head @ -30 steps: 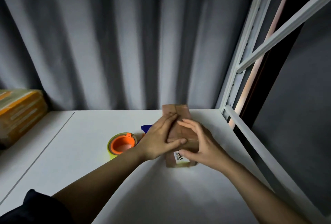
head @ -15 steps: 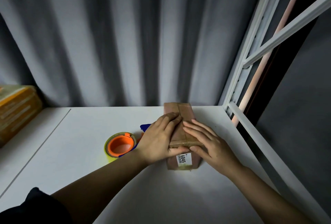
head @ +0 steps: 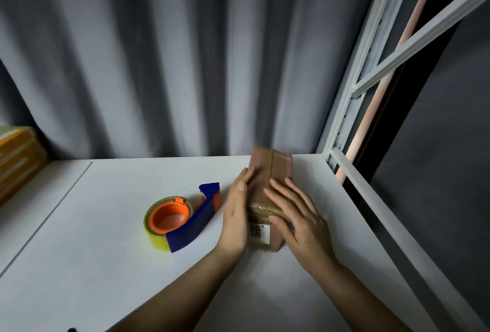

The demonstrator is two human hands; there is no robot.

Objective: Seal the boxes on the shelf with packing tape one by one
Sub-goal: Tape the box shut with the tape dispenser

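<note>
Your box [head: 270, 172] sits on the shelf [head: 106, 265] between both hands: left hand [head: 236, 215] flat against its side, right hand [head: 297, 215] flat on top, tape [head: 169, 220] just left.

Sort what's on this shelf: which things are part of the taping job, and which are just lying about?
In the job:
small brown box, pressed flat by left hand and right hand
tape dispenser, set beside it

Lying about:
yellow cartons at far left
grey curtain behind
</note>
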